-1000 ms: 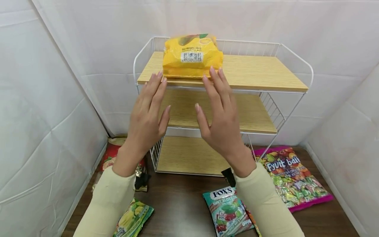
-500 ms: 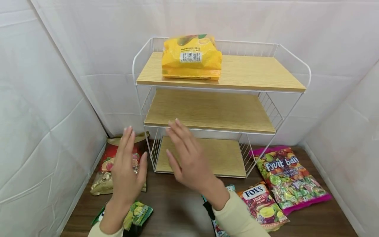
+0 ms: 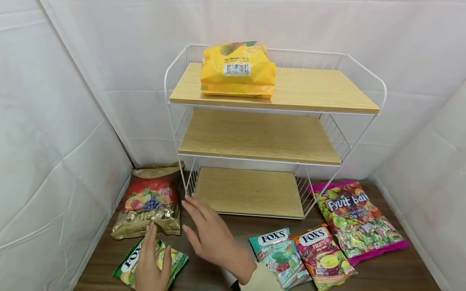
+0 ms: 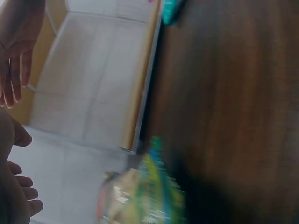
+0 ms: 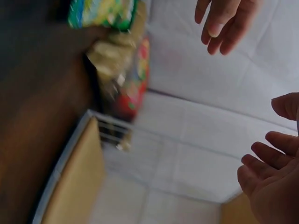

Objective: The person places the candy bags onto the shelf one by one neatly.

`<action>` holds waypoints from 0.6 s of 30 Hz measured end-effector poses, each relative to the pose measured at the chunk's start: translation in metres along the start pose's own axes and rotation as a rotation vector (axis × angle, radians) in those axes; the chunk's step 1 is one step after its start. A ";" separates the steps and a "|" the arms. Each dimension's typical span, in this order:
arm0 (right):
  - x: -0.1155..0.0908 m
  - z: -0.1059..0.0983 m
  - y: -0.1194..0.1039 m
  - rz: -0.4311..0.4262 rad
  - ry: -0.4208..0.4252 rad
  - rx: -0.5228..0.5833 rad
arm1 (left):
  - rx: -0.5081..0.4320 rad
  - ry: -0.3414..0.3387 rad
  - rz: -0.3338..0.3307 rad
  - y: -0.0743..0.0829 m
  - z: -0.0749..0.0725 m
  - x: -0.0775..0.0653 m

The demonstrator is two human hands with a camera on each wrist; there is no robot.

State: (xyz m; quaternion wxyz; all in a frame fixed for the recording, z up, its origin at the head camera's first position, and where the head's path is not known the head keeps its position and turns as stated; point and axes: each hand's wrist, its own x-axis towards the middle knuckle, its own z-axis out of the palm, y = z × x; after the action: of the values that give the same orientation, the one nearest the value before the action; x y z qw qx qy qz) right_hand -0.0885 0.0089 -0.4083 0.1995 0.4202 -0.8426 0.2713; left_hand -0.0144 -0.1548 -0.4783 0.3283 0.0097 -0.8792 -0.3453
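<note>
My left hand (image 3: 151,260), fingers straight, overlaps a green Fox's candy bag (image 3: 128,262) in the head view and hides part of it. To its right, my right hand (image 3: 212,238) hovers over the dark table with fingers extended and holds nothing. Both palms show no object in the wrist views, where my left hand (image 4: 16,177) and right hand (image 5: 273,172) appear with spread fingers. A yellow candy bag (image 3: 238,76) sits at the left of the top shelf of a three-tier white wire rack (image 3: 309,87). Just beyond my left hand lies a red and gold candy bag (image 3: 153,198).
Right of my hands lie a teal Fox's bag (image 3: 280,258), a red-orange Fox's bag (image 3: 325,258) and a large pink-edged Fyuit ball bag (image 3: 358,220). The rack's lowest shelf (image 3: 251,192) stands close beyond my right fingertips. White cloth walls (image 3: 65,161) enclose the table.
Both hands have come down and back from the yellow bag on the top shelf, the left now over the green bag, the right over the table. The yellow bag stays put.
</note>
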 end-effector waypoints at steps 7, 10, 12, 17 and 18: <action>-0.011 0.021 -0.009 0.069 -0.142 0.020 | 0.022 0.057 -0.120 -0.011 0.006 -0.027; -0.014 0.027 -0.012 0.099 -0.189 0.052 | 0.028 0.076 -0.200 -0.012 0.008 -0.036; -0.018 0.032 -0.014 0.127 -0.217 0.072 | 0.012 0.091 -0.241 -0.013 0.009 -0.042; -0.028 0.047 -0.017 0.186 -0.289 0.129 | -0.018 0.185 -0.245 -0.025 0.017 -0.060; -0.030 0.050 -0.018 0.188 -0.301 0.134 | -0.014 0.212 -0.234 -0.028 0.019 -0.064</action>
State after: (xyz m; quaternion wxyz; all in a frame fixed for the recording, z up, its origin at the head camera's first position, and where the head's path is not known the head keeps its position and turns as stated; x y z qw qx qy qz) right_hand -0.0622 -0.0136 -0.4583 0.0167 0.3879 -0.8785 0.2786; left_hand 0.0185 -0.1492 -0.5422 0.3769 0.1462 -0.8301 -0.3841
